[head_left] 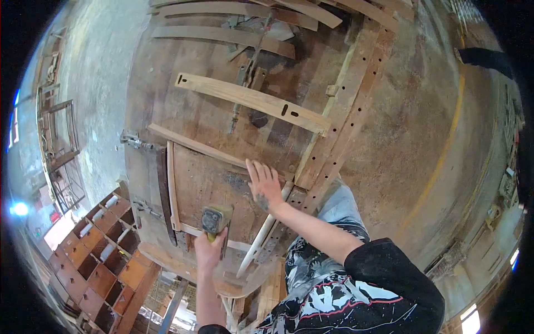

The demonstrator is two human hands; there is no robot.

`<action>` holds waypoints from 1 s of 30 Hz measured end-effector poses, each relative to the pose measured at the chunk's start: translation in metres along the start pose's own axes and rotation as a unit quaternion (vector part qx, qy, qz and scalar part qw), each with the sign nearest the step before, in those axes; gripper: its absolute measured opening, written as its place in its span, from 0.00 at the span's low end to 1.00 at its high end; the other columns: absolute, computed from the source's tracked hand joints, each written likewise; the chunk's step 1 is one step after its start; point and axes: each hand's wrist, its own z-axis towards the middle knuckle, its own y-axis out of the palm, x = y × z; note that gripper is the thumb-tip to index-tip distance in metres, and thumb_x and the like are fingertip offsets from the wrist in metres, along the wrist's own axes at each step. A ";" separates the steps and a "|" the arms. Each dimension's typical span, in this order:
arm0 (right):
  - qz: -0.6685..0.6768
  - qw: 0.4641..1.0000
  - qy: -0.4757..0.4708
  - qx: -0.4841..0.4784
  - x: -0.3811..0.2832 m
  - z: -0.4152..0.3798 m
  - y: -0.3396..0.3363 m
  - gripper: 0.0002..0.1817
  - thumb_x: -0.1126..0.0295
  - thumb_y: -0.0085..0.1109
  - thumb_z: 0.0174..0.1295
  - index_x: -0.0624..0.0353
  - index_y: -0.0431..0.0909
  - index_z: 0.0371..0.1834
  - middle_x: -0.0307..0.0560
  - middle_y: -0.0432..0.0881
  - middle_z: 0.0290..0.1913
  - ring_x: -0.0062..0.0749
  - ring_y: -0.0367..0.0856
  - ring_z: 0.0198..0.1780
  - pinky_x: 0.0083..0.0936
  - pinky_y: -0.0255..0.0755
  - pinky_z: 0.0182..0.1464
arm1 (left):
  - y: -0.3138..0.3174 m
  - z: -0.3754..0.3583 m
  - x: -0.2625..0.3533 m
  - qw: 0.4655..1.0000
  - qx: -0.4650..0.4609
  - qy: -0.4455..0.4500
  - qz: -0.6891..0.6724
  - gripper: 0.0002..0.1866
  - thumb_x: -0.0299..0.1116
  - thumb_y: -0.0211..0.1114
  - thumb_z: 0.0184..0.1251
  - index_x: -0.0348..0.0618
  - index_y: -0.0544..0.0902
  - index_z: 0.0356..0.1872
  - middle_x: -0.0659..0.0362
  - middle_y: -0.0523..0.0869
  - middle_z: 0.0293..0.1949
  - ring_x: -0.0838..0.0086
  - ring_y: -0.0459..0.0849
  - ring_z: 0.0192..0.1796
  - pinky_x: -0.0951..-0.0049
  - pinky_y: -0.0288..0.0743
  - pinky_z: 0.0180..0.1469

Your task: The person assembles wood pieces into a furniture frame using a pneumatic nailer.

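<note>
My left hand [208, 251] is closed around the yellowish handle of what looks like a mallet [212, 220], its dark blocky head facing up over the bench. Fingers stretched out, my right hand [263, 186] rests at a long wooden rail [194, 146], near its right end. That rail forms the far side of a four-sided wooden frame lying on the bench. A pale upright piece [172, 189] makes its left side, and a light round bar [261, 240] runs along the right. The near side is partly hidden by my left hand and the mallet.
A slotted wooden slat [250, 101] lies farther up the worn workbench [161, 106], near a long metal clamp [236, 106]. Curved wooden pieces [222, 38] are piled at the far end. A drilled wooden rail [347, 119] runs along the right; metal clamps [137, 142] sit left.
</note>
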 end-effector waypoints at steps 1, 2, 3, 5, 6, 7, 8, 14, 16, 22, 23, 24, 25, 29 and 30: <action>-0.016 1.000 -0.006 0.014 -0.002 -0.001 0.000 0.34 0.64 0.61 0.66 0.53 0.67 0.76 0.49 0.77 0.63 0.43 0.75 0.64 0.44 0.68 0.62 | -0.008 0.003 0.031 0.996 0.005 0.083 -0.013 0.20 0.40 0.76 0.64 0.30 0.86 0.44 0.45 0.92 0.37 0.62 0.92 0.43 0.63 0.80 0.45; -0.047 0.999 0.002 -0.011 -0.003 -0.001 0.002 0.34 0.64 0.60 0.67 0.52 0.67 0.77 0.48 0.76 0.65 0.41 0.74 0.66 0.44 0.68 0.63 | -0.015 0.007 0.067 0.995 -0.011 0.102 0.005 0.21 0.41 0.76 0.64 0.30 0.86 0.45 0.44 0.91 0.37 0.60 0.92 0.43 0.62 0.80 0.46; -0.077 0.996 0.010 -0.036 -0.004 0.000 0.004 0.34 0.63 0.58 0.68 0.52 0.66 0.78 0.46 0.75 0.67 0.39 0.74 0.67 0.45 0.67 0.64 | -0.020 0.014 0.101 0.992 -0.028 0.119 0.022 0.21 0.42 0.76 0.63 0.31 0.86 0.45 0.44 0.91 0.38 0.58 0.92 0.44 0.61 0.80 0.46; -0.161 0.982 -0.003 -0.097 -0.001 -0.005 0.015 0.33 0.62 0.55 0.70 0.50 0.64 0.79 0.43 0.74 0.70 0.37 0.71 0.70 0.43 0.64 0.67 | -0.020 0.039 0.157 0.973 -0.088 0.176 0.122 0.24 0.47 0.74 0.65 0.31 0.86 0.46 0.43 0.90 0.36 0.53 0.91 0.42 0.59 0.81 0.46; -0.252 0.958 -0.049 -0.132 0.005 -0.018 0.037 0.32 0.62 0.53 0.71 0.50 0.64 0.79 0.42 0.73 0.71 0.36 0.70 0.72 0.42 0.63 0.68 | -0.014 0.051 0.188 0.959 -0.137 0.201 0.144 0.26 0.50 0.72 0.65 0.31 0.86 0.45 0.42 0.90 0.36 0.50 0.90 0.41 0.58 0.81 0.47; -0.384 0.905 -0.115 -0.144 0.015 -0.036 0.067 0.31 0.63 0.51 0.72 0.49 0.63 0.79 0.40 0.72 0.72 0.35 0.68 0.73 0.41 0.61 0.70 | -0.004 0.064 0.218 0.943 -0.183 0.227 0.163 0.28 0.53 0.71 0.65 0.31 0.86 0.45 0.41 0.89 0.35 0.48 0.90 0.41 0.56 0.81 0.47; -0.539 0.810 -0.190 -0.128 0.022 -0.053 0.097 0.31 0.63 0.49 0.73 0.49 0.63 0.80 0.38 0.71 0.73 0.34 0.66 0.75 0.39 0.59 0.72 | 0.008 0.078 0.241 0.928 -0.240 0.194 0.209 0.29 0.54 0.70 0.64 0.29 0.86 0.41 0.41 0.89 0.32 0.50 0.90 0.37 0.57 0.81 0.43; -0.905 0.173 -0.385 -0.047 0.010 -0.055 0.091 0.27 0.64 0.48 0.75 0.49 0.64 0.76 0.38 0.72 0.70 0.34 0.68 0.73 0.38 0.60 0.73 | 0.069 0.126 0.292 0.856 -0.388 0.105 0.325 0.32 0.56 0.70 0.63 0.29 0.82 0.19 0.48 0.83 0.17 0.64 0.84 0.18 0.62 0.79 0.25; -0.915 0.071 -0.393 -0.048 0.005 -0.050 0.083 0.25 0.64 0.48 0.75 0.50 0.65 0.75 0.38 0.73 0.69 0.35 0.69 0.71 0.38 0.61 0.73 | 0.079 0.134 0.295 0.850 -0.409 0.080 0.322 0.31 0.55 0.70 0.63 0.30 0.82 0.20 0.51 0.82 0.15 0.67 0.82 0.15 0.64 0.77 0.23; -0.915 -0.010 -0.399 -0.063 0.000 -0.044 0.072 0.21 0.65 0.48 0.76 0.51 0.68 0.70 0.40 0.75 0.65 0.36 0.72 0.67 0.38 0.63 0.72 | 0.098 0.148 0.303 0.838 -0.422 0.058 0.341 0.28 0.54 0.72 0.64 0.31 0.85 0.28 0.53 0.83 0.17 0.69 0.80 0.15 0.64 0.74 0.23; -0.913 -0.019 -0.402 -0.066 -0.001 -0.044 0.071 0.20 0.65 0.48 0.76 0.51 0.68 0.69 0.40 0.76 0.64 0.36 0.72 0.67 0.38 0.64 0.72 | 0.099 0.147 0.303 0.842 -0.417 0.053 0.338 0.28 0.54 0.71 0.65 0.30 0.85 0.28 0.53 0.83 0.17 0.69 0.80 0.16 0.64 0.74 0.23; -0.912 -0.027 -0.404 -0.065 -0.002 -0.044 0.070 0.20 0.65 0.48 0.76 0.51 0.69 0.69 0.40 0.76 0.63 0.36 0.73 0.66 0.38 0.64 0.72 | 0.100 0.146 0.303 0.846 -0.412 0.049 0.334 0.28 0.54 0.71 0.65 0.30 0.85 0.28 0.53 0.83 0.17 0.69 0.80 0.16 0.64 0.74 0.23; -0.912 -0.031 -0.405 -0.065 -0.003 -0.044 0.069 0.19 0.65 0.48 0.76 0.51 0.69 0.68 0.40 0.77 0.63 0.36 0.73 0.65 0.38 0.65 0.72 | 0.100 0.147 0.301 0.848 -0.415 0.042 0.327 0.28 0.53 0.71 0.65 0.30 0.85 0.28 0.53 0.83 0.18 0.69 0.81 0.16 0.64 0.75 0.23; -0.908 -0.047 -0.409 -0.072 -0.003 -0.040 0.068 0.17 0.66 0.48 0.76 0.52 0.71 0.65 0.41 0.78 0.60 0.37 0.75 0.63 0.39 0.67 0.71 | 0.102 0.148 0.299 0.851 -0.420 0.027 0.314 0.28 0.53 0.71 0.65 0.29 0.84 0.29 0.52 0.84 0.18 0.68 0.81 0.16 0.63 0.75 0.23; -0.908 -0.046 -0.410 -0.075 -0.004 -0.040 0.068 0.16 0.66 0.48 0.76 0.52 0.71 0.64 0.42 0.79 0.59 0.37 0.76 0.62 0.39 0.67 0.71 | 0.102 0.147 0.301 0.851 -0.420 0.026 0.313 0.28 0.53 0.71 0.65 0.29 0.84 0.29 0.52 0.84 0.18 0.68 0.81 0.16 0.63 0.75 0.22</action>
